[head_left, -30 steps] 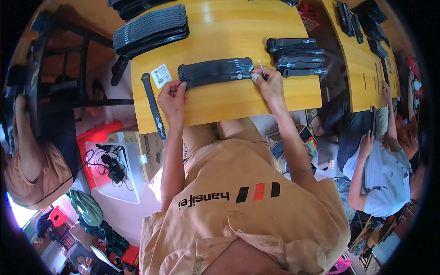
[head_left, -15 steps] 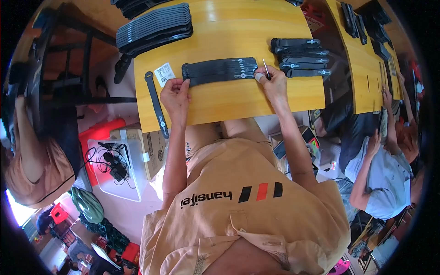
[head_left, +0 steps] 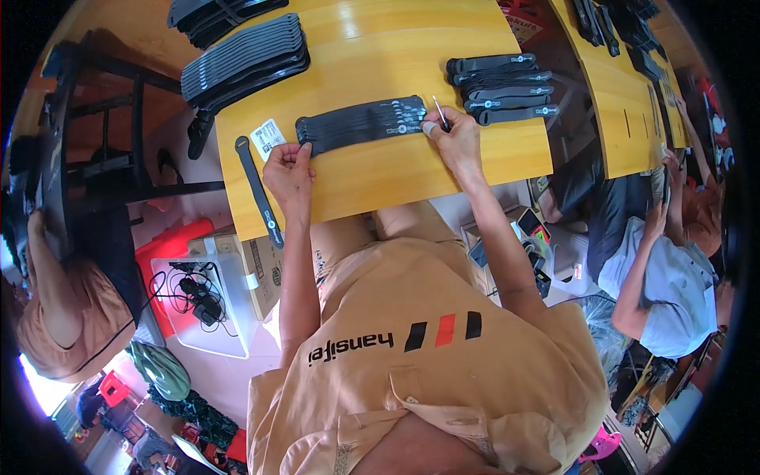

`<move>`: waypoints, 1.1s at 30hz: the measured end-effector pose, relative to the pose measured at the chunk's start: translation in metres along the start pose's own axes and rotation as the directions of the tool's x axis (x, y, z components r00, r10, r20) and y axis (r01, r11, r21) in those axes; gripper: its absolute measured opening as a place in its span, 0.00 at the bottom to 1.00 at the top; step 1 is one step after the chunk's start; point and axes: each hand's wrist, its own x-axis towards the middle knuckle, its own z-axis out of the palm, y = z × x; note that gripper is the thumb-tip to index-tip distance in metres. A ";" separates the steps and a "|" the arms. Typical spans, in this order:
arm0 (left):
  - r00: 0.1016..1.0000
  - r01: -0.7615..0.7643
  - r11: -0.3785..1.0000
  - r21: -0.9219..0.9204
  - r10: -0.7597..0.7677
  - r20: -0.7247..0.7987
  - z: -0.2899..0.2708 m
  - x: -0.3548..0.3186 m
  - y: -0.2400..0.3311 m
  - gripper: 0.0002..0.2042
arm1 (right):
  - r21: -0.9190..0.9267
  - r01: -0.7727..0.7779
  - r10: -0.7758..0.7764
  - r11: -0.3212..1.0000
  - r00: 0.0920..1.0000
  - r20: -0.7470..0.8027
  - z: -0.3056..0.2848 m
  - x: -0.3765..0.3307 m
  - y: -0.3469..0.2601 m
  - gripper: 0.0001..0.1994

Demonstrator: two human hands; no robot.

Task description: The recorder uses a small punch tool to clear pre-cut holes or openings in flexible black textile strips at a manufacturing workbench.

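Observation:
A fanned row of black straps [head_left: 360, 125] lies crosswise on the yellow table in front of me, overlapping, with pale print at the right ends. My left hand [head_left: 290, 176] pinches the lower left end of the row between thumb and fingers. At the opposite end, my right hand [head_left: 457, 144] has thumb and fingertips closed at the strap ends. A slim tool [head_left: 440, 112] with a thin light tip and a dark body is held in that same hand, pointing away from me. Its exact kind is not clear. The right thumb wears a pale wrap.
A single strap [head_left: 259, 190] lies left of my left hand, by a white label [head_left: 267, 136]. Strap bundles [head_left: 245, 63] stand at the back left; more straps [head_left: 507, 89] lie on the right. A clear bin [head_left: 202, 305] with cables sits below left. Co-workers sit on either side.
The whole view has shifted, so the table and hands appear further left. Both hands stay at the two ends of the strap row, with little visible change in their grip.

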 end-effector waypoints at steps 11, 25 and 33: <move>1.000 -0.007 1.000 0.014 0.007 -0.002 -0.001 -0.001 0.002 0.06 | -0.013 0.005 -0.005 1.000 1.000 -0.027 0.002 -0.001 0.000 0.03; 1.000 0.003 0.997 0.074 -0.003 -0.003 -0.001 0.000 0.005 0.07 | 0.002 -0.012 0.012 1.000 1.000 -0.016 0.005 0.002 0.001 0.02; 1.000 -0.013 0.997 0.071 0.014 -0.024 0.001 -0.001 0.007 0.06 | -0.048 -0.007 0.006 0.999 1.000 -0.019 0.005 0.003 0.005 0.03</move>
